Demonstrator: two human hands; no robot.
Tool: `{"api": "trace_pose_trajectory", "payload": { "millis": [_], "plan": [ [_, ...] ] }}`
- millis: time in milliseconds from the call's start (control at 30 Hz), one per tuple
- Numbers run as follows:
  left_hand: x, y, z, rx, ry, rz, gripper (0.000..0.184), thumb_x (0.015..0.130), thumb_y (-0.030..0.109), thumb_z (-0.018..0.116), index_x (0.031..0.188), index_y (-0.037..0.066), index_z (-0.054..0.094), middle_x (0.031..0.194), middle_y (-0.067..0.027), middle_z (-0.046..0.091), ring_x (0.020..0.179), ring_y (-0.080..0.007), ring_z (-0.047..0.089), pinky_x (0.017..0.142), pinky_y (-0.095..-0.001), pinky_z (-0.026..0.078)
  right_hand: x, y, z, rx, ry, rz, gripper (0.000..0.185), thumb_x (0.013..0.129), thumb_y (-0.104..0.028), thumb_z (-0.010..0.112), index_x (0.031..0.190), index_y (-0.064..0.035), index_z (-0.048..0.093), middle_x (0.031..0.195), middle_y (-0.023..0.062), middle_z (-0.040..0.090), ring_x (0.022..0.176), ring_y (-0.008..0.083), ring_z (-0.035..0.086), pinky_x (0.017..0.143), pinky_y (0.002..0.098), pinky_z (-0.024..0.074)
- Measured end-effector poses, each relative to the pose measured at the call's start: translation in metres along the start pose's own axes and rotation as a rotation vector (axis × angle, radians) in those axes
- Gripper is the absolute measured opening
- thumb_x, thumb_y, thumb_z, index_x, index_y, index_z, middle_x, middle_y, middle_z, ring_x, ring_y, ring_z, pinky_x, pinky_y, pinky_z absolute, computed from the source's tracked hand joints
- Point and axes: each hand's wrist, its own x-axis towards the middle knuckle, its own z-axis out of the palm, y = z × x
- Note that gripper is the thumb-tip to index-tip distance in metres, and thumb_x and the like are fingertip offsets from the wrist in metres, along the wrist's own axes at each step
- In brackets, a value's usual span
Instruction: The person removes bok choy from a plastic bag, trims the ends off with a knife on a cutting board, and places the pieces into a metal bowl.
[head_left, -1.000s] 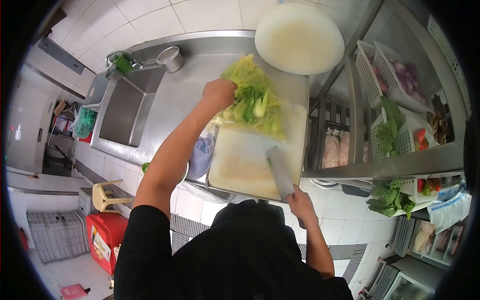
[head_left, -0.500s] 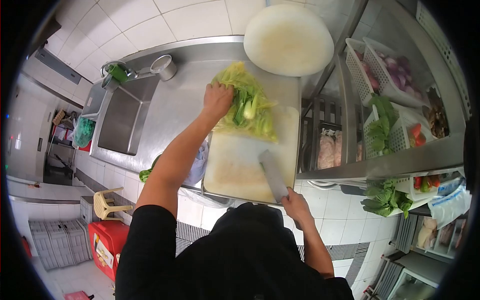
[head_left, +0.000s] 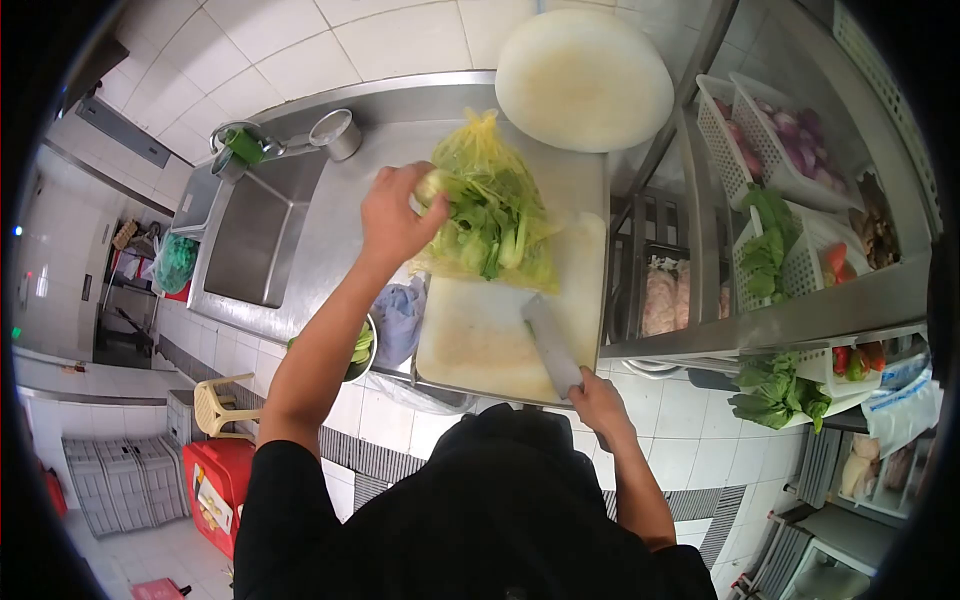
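The left hand (head_left: pixel 405 215) is at the left side of a thin, translucent yellow plastic bag (head_left: pixel 482 137), its thumb and fingers closed around the pale green base of a leafy green vegetable (head_left: pixel 432 187). More leafy green stalks (head_left: pixel 490 235) lie in the bag, their pale stems pointing in several directions. The bag rests partly on the stainless steel counter (head_left: pixel 345 225) and partly over the far end of a rectangular white cutting board (head_left: pixel 475 345).

The right hand (head_left: pixel 600 405) is wrapped around the handle of a broad-bladed metal cleaver (head_left: pixel 550 345). The blade is over the near right part of the board and points away from the person, towards the bag; whether it touches the board cannot be told.

A crumpled bluish-purple cloth (head_left: pixel 399 325) lies just left of the board. Beside it, partly hidden by the left forearm, is a round metal bowl (head_left: pixel 373 352) holding cut green pieces (head_left: pixel 361 345). Beyond the bag, a large round white board (head_left: pixel 585 80) is near the wall. A small metal pot (head_left: pixel 335 134) is at the back of the counter, near the stainless steel sink (head_left: pixel 255 240).
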Motion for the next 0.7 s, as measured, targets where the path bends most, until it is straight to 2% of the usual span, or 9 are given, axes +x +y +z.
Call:
{"api": "trace_pose_trajectory", "payload": {
  "millis": [67, 100, 167, 300, 367, 500, 567, 633, 700],
  "plan": [
    [-0.001, -0.007, -0.006, -0.161, 0.06, -0.345, 0.031, 0.085, 0.025, 0.076, 0.112, 0.01, 0.074, 0.093, -0.0109, 0.072, 0.082, -0.0264, 0.068, 0.073, -0.039, 0.054, 0.001, -0.001, 0.001, 0.033, 0.032, -0.019, 0.034, 0.096, -0.026, 0.057, 0.114, 0.0026, 0.061, 0.096, 0.0276, 0.072, 0.093, 0.0471, 0.07, 0.083, 0.0536, 0.0529],
    [-0.003, -0.013, -0.011, -0.159, 0.062, -0.349, 0.031, 0.085, 0.025, 0.076, 0.112, 0.01, 0.074, 0.093, -0.0109, 0.072, 0.082, -0.0264, 0.068, 0.073, -0.039, 0.054, 0.001, 0.0, 0.002, 0.03, 0.029, -0.02, 0.034, 0.096, -0.026, 0.057, 0.114, 0.0026, 0.061, 0.096, 0.0276, 0.072, 0.093, 0.0471, 0.07, 0.083, 0.0536, 0.0529],
    [-0.007, -0.029, -0.022, -0.327, 0.13, -0.617, 0.026, 0.093, 0.025, 0.072, 0.109, 0.005, 0.074, 0.093, -0.0113, 0.073, 0.082, -0.0218, 0.068, 0.074, -0.0345, 0.053, 0.002, 0.003, 0.005, 0.008, 0.076, -0.051, 0.033, 0.096, -0.026, 0.057, 0.112, 0.0029, 0.061, 0.093, 0.0266, 0.073, 0.09, 0.0461, 0.07, 0.081, 0.0532, 0.0531],
    [-0.033, -0.026, -0.059, -0.577, 0.26, -0.679, 0.026, 0.096, 0.022, 0.072, 0.112, 0.001, 0.072, 0.1, -0.0124, 0.073, 0.089, -0.0197, 0.069, 0.076, -0.032, 0.053, 0.002, -0.001, 0.004, 0.032, 0.056, -0.011, 0.033, 0.096, -0.027, 0.058, 0.111, 0.0028, 0.061, 0.091, 0.0266, 0.072, 0.087, 0.0467, 0.07, 0.079, 0.0534, 0.0532],
    [-0.063, 0.009, -0.071, -0.503, 0.392, -0.539, 0.031, 0.093, 0.019, 0.076, 0.115, -0.002, 0.069, 0.108, -0.0146, 0.071, 0.093, -0.0208, 0.069, 0.078, -0.0318, 0.053, -0.004, -0.006, 0.002, -0.007, 0.097, -0.04, 0.033, 0.096, -0.028, 0.059, 0.11, 0.0024, 0.061, 0.091, 0.0271, 0.072, 0.085, 0.0476, 0.07, 0.076, 0.0532, 0.0532],
    [-0.174, 0.054, -0.034, -0.024, 0.012, -0.174, 0.047, 0.083, 0.018, 0.082, 0.126, 0.006, 0.068, 0.109, -0.0148, 0.066, 0.097, -0.0331, 0.067, 0.083, -0.0427, 0.056, -0.025, -0.012, 0.003, 0.015, 0.179, 0.022, 0.034, 0.1, -0.028, 0.06, 0.117, 0.0019, 0.061, 0.087, 0.0255, 0.073, 0.084, 0.0479, 0.07, 0.077, 0.0552, 0.0536],
    [-0.23, 0.072, 0.009, -0.086, -0.255, -0.275, 0.056, 0.079, 0.018, 0.085, 0.13, 0.008, 0.065, 0.112, -0.0186, 0.063, 0.103, -0.0396, 0.063, 0.089, -0.0482, 0.052, -0.035, -0.023, -0.002, 0.038, 0.164, 0.011, 0.035, 0.1, -0.027, 0.06, 0.119, 0.0024, 0.061, 0.083, 0.0246, 0.072, 0.08, 0.0476, 0.07, 0.073, 0.0546, 0.0529],
    [-0.257, 0.087, 0.031, -0.117, -0.518, -0.327, 0.057, 0.081, 0.022, 0.084, 0.134, 0.012, 0.065, 0.117, -0.0201, 0.061, 0.109, -0.0397, 0.061, 0.091, -0.048, 0.051, -0.041, -0.034, -0.003, 0.069, 0.15, -0.005, 0.034, 0.1, -0.026, 0.06, 0.119, 0.0027, 0.061, 0.08, 0.0238, 0.071, 0.078, 0.0469, 0.07, 0.071, 0.0543, 0.0521],
    [-0.269, 0.091, 0.03, -0.13, -0.519, -0.306, 0.056, 0.084, 0.023, 0.081, 0.135, 0.01, 0.063, 0.121, -0.0207, 0.06, 0.114, -0.0395, 0.059, 0.095, -0.0472, 0.05, -0.04, -0.038, -0.002, 0.033, 0.139, -0.03, 0.03, 0.1, -0.026, 0.06, 0.114, 0.0014, 0.061, 0.076, 0.0235, 0.07, 0.076, 0.047, 0.069, 0.07, 0.0553, 0.0507]
  ]
}}
